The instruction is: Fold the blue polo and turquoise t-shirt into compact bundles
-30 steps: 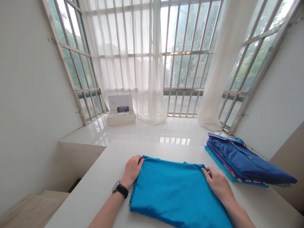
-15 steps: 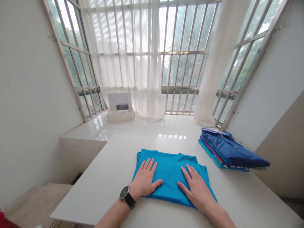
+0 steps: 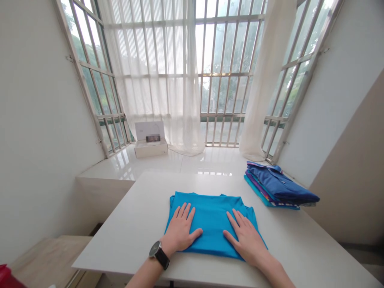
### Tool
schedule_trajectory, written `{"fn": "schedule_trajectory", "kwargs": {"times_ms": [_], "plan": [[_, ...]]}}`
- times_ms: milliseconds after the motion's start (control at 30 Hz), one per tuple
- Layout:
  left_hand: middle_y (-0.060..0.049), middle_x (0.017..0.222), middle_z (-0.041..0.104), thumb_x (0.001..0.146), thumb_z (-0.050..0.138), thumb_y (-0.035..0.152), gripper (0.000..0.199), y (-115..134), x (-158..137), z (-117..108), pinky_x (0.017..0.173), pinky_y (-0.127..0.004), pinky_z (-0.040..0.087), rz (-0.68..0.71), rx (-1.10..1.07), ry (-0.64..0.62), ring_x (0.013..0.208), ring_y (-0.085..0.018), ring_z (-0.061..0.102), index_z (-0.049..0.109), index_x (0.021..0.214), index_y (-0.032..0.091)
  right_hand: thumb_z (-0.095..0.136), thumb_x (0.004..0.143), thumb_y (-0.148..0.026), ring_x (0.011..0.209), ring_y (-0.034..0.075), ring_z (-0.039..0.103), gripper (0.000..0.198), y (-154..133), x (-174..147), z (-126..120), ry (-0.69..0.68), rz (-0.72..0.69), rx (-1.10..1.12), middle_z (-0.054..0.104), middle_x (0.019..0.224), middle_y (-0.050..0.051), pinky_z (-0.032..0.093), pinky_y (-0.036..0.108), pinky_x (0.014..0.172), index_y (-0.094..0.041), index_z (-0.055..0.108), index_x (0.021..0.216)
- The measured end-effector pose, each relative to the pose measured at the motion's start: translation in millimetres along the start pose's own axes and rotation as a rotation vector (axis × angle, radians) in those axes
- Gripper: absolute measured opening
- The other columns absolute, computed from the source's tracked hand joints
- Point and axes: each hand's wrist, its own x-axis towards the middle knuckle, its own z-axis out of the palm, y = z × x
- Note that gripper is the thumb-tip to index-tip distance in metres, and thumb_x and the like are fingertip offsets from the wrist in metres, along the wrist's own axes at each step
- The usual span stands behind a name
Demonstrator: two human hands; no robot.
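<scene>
A bright blue folded garment [image 3: 210,216] lies flat on the white table [image 3: 120,236], its near edge toward me. My left hand [image 3: 181,228], with a black-strapped watch [image 3: 159,254] on the wrist, rests palm down on the garment's left part. Its fingers are stretched out and the thumb points inward. On the right part lies my right hand [image 3: 244,236], also palm down with fingers extended. Neither hand grips the cloth. Bits of the garment's fabric stick out past the folded top layer at its far corners.
A stack of folded clothes [image 3: 279,186], dark blue on top, sits at the table's right back. Behind the table, an open white box [image 3: 151,149] stands on the glossy sill [image 3: 186,163]. Sheer curtains [image 3: 183,100] hang before barred windows. Something red [image 3: 9,276] shows at lower left.
The view has shifted slightly, so the whole scene sits a little differently in the picture. Both hands remain flat on the blue garment, with no clear change in its folds.
</scene>
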Motion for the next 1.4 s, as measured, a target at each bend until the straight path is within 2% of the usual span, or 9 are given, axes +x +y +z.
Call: {"fn": "schedule_trajectory", "kwargs": {"times_ms": [233, 333, 467, 600, 733, 967, 1133, 1267, 1400], "plan": [[-0.012, 0.163, 0.010, 0.087, 0.025, 0.081, 0.084, 38, -35, -8, 0.110, -0.074, 0.011, -0.118, -0.068, -0.109, 0.146, -0.047, 0.005, 0.025, 0.154, 0.031, 0.037, 0.091, -0.069, 0.149, 0.030, 0.018, 0.074, 35, 44, -26, -0.084, -0.375, 0.003, 0.018, 0.163, 0.005, 0.020, 0.051, 0.121, -0.032, 0.026, 0.153], [-0.021, 0.153, 0.038, 0.087, 0.025, 0.080, 0.083, 59, -41, -22, 0.102, -0.074, 0.027, -0.123, -0.003, -0.096, 0.136, -0.052, 0.033, 0.038, 0.150, 0.027, 0.048, 0.087, -0.066, 0.148, 0.034, 0.020, 0.077, 35, 72, -53, -0.077, -0.443, -0.076, 0.022, 0.162, 0.010, 0.021, 0.053, 0.120, -0.025, 0.035, 0.151], [-0.017, 0.123, 0.065, 0.097, 0.026, 0.065, 0.065, 62, -24, -38, 0.092, -0.061, 0.046, 0.067, 0.041, -0.021, 0.107, -0.038, 0.063, 0.051, 0.140, 0.024, 0.048, 0.091, -0.048, 0.148, 0.033, 0.021, 0.066, 3, 73, -60, 0.097, -0.282, -0.119, 0.026, 0.161, 0.013, 0.025, 0.049, 0.119, -0.018, 0.040, 0.149], [-0.014, 0.151, 0.043, 0.096, 0.042, 0.058, 0.059, 36, 3, -26, 0.110, -0.056, 0.034, 0.322, 0.028, 0.006, 0.135, -0.036, 0.043, 0.044, 0.144, 0.025, 0.036, 0.093, -0.063, 0.145, 0.037, 0.029, 0.074, -38, 40, -25, 0.098, 0.004, -0.050, 0.038, 0.155, 0.017, 0.030, 0.052, 0.116, -0.015, 0.039, 0.149], [-0.009, 0.162, 0.022, 0.097, 0.036, 0.062, 0.065, 16, 11, 0, 0.119, -0.057, 0.017, 0.395, -0.041, -0.091, 0.148, -0.033, 0.019, 0.029, 0.153, 0.029, 0.031, 0.086, -0.077, 0.146, 0.044, 0.020, 0.088, -49, 21, 10, 0.056, 0.126, -0.049, 0.030, 0.158, 0.018, 0.022, 0.059, 0.117, -0.018, 0.036, 0.151], [-0.008, 0.163, 0.017, 0.098, 0.028, 0.062, 0.067, 32, 28, 23, 0.120, -0.062, 0.009, 0.129, -0.094, 0.048, 0.150, -0.034, 0.011, 0.023, 0.155, 0.029, 0.030, 0.088, -0.076, 0.150, 0.035, 0.005, 0.081, -9, 84, -5, -0.080, -0.204, -0.003, 0.013, 0.164, 0.009, 0.014, 0.055, 0.120, -0.030, 0.025, 0.154], [-0.013, 0.162, 0.018, 0.098, 0.022, 0.060, 0.070, 48, 64, 32, 0.119, -0.064, 0.006, -0.065, -0.085, 0.129, 0.149, -0.038, 0.009, 0.027, 0.155, 0.019, 0.036, 0.089, -0.072, 0.150, 0.033, 0.011, 0.079, 1, 132, -29, -0.073, -0.402, 0.001, 0.021, 0.163, 0.011, 0.015, 0.052, 0.121, -0.023, 0.032, 0.152], [-0.013, 0.162, 0.018, 0.098, 0.027, 0.050, 0.065, 43, 70, 30, 0.120, -0.061, 0.010, -0.048, -0.096, 0.121, 0.150, -0.036, 0.008, 0.026, 0.155, 0.017, 0.032, 0.094, -0.065, 0.151, 0.028, 0.012, 0.070, -10, 110, -25, 0.001, -0.390, 0.080, 0.021, 0.163, 0.008, 0.018, 0.050, 0.122, -0.026, 0.035, 0.151], [-0.010, 0.163, 0.018, 0.099, 0.033, 0.046, 0.062, 24, 48, 23, 0.121, -0.053, 0.015, 0.113, -0.112, 0.042, 0.150, -0.030, 0.012, 0.028, 0.154, 0.018, 0.027, 0.095, -0.067, 0.151, 0.025, 0.013, 0.070, -19, 70, -10, -0.095, -0.331, 0.109, 0.017, 0.164, 0.004, 0.017, 0.047, 0.123, -0.030, 0.025, 0.154]]}}
